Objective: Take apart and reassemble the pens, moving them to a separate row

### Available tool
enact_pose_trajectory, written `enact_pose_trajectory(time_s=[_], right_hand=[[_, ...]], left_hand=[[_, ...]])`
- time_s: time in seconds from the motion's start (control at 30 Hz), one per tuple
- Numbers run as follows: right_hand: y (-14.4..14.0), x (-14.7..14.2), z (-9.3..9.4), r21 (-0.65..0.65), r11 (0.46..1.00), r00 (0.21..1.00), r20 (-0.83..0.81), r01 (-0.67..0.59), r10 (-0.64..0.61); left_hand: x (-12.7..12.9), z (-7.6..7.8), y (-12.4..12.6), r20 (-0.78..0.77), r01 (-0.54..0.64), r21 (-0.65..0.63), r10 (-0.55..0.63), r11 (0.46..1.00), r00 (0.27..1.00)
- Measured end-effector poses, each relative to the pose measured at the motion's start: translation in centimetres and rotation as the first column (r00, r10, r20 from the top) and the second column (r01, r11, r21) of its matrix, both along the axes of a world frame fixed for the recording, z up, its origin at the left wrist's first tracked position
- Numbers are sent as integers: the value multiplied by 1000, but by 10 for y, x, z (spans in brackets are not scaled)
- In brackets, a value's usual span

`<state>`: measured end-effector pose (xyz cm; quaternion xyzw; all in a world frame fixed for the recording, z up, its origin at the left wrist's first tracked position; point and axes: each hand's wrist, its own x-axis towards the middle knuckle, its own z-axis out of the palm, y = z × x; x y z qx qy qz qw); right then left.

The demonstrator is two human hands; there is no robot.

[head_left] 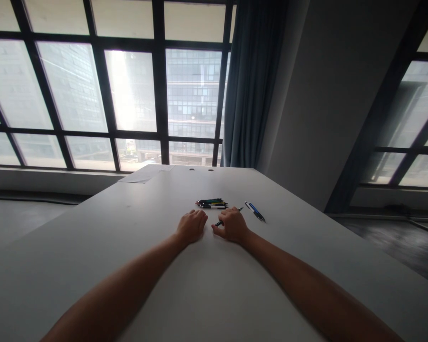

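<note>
My right hand (231, 225) is closed around a dark pen (219, 223). One end of that pen shows by the thumb, the other pokes out past the knuckles. To its left, my left hand (192, 226) rests on the white table (206, 294) with its fingers curled together, and no object shows in it. Just beyond both hands lies a bunch of pens (212, 206), mostly dark, with some green, yellow and white parts. Right of my right hand, a small group of blue, white and black pens (255, 212) lies slanted on the tabletop.
White paper sheets (142, 175) lie at the table's far left edge. Two dark round spots (210, 170) mark the far end. Beyond stand large black-framed windows (194, 95), a blue-grey curtain (247, 95) and a grey pillar (317, 104).
</note>
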<state>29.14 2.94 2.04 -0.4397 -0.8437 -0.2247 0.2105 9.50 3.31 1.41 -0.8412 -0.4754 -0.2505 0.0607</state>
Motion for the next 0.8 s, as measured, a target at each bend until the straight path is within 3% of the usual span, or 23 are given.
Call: enact_pose_trajectory(time_s=[0.47,0.8], right_hand=[[1,1,-2,5,1000,1000,-21,2,-2],[5,1,-3,1,998,997,-41,-68,68]], left_hand=[[1,-2,2,-44,1,0,-1,1000,999],[1,-2,2,-14,23,7,-23,1000,1000]])
